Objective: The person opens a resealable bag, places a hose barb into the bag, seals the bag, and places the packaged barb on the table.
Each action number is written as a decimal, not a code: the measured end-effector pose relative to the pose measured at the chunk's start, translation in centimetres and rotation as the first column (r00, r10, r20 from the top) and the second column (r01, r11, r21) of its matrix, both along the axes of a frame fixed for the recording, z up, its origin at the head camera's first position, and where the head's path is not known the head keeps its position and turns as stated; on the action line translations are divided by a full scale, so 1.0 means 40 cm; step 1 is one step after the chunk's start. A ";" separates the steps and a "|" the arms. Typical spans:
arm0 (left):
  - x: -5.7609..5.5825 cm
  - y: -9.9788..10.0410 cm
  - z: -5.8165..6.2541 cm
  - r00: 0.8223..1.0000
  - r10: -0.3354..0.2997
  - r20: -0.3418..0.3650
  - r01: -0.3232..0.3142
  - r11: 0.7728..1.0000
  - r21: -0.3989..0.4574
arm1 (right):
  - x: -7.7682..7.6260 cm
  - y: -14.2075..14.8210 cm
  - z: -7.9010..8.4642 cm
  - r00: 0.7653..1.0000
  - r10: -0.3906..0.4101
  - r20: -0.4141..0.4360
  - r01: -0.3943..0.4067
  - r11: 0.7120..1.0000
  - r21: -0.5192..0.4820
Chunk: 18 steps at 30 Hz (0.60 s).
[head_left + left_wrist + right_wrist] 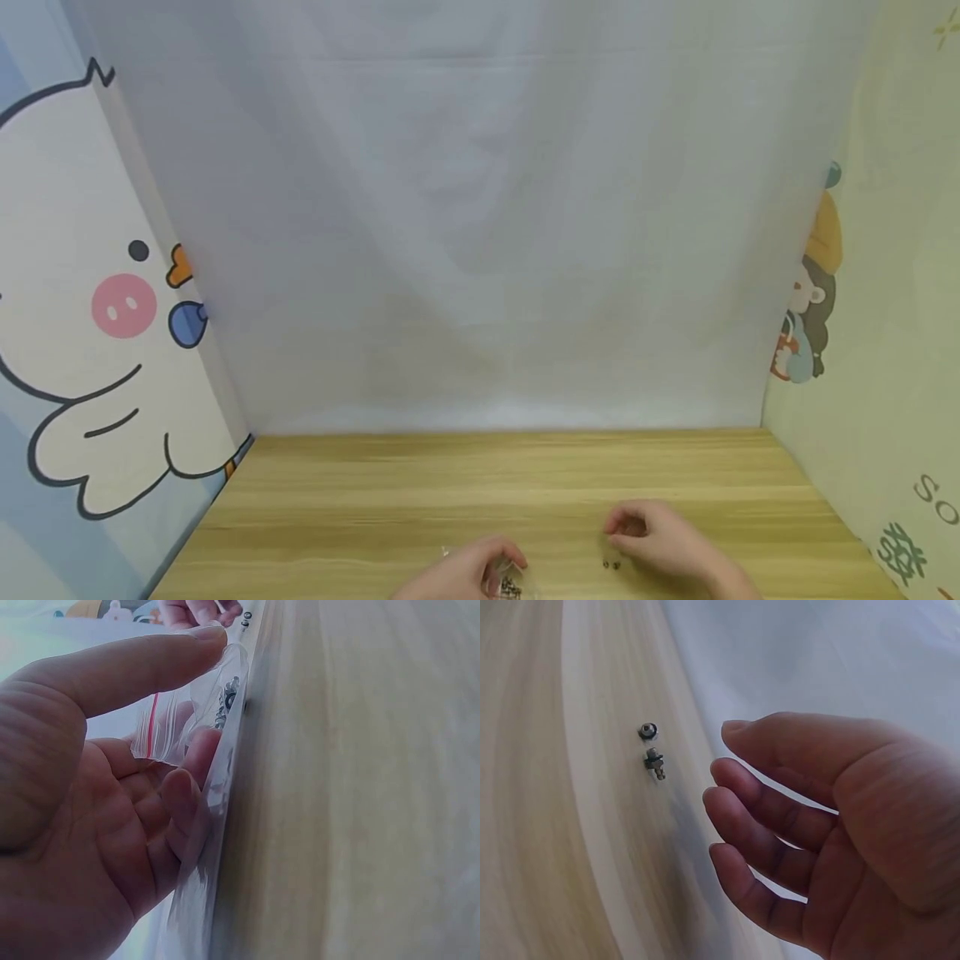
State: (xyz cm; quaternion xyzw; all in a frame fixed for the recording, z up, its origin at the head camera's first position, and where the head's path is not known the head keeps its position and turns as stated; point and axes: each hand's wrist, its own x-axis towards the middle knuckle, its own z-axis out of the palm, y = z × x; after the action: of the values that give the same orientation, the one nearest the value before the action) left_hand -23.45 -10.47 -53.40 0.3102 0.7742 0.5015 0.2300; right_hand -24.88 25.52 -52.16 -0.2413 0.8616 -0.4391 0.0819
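Observation:
My left hand [467,575] is low at the front of the table, its thumb and fingers holding a small clear zip bag [166,731] with a red seal line. Several small dark metal fittings [227,701] lie inside the bag. My right hand [663,537] hovers just above the wood to the right, its fingers loosely bent with nothing between them. Beside its fingertips, two loose metal fittings sit on the table: one [648,731] is seen end-on, the other [655,761] shows a hex collar and a narrow tip.
Clear plastic film [195,900] lies along the tabletop under my left hand. The wood-grain table [420,483] ends at a pale grey backdrop [480,250]. Printed cloth panels stand at left [52,250] and right [892,333].

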 end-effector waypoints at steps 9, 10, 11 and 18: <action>-0.005 -0.003 0.000 1.000 -0.026 -0.011 0.026 1.000 -0.018 | -0.003 0.019 -0.004 0.995 0.061 0.079 -0.060 0.998 -0.019; -0.004 -0.003 -0.001 1.000 -0.021 -0.009 0.020 1.000 -0.019 | -0.003 0.021 -0.004 0.993 0.072 0.098 -0.069 0.997 -0.027; -0.002 -0.002 -0.001 1.000 -0.007 -0.001 0.007 1.000 -0.012 | -0.003 0.024 -0.005 0.990 0.080 0.119 -0.076 0.996 -0.036; 0.005 0.001 0.000 1.000 0.018 0.000 -0.018 1.000 -0.022 | 0.003 0.032 -0.010 0.976 0.102 0.192 -0.097 0.995 -0.036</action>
State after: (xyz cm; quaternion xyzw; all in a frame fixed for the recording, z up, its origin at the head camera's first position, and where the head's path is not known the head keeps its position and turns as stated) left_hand -23.25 -10.44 -53.38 0.3004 0.7825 0.4950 0.2289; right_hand -24.77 26.79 -52.55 -0.2415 0.8304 -0.4673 0.1839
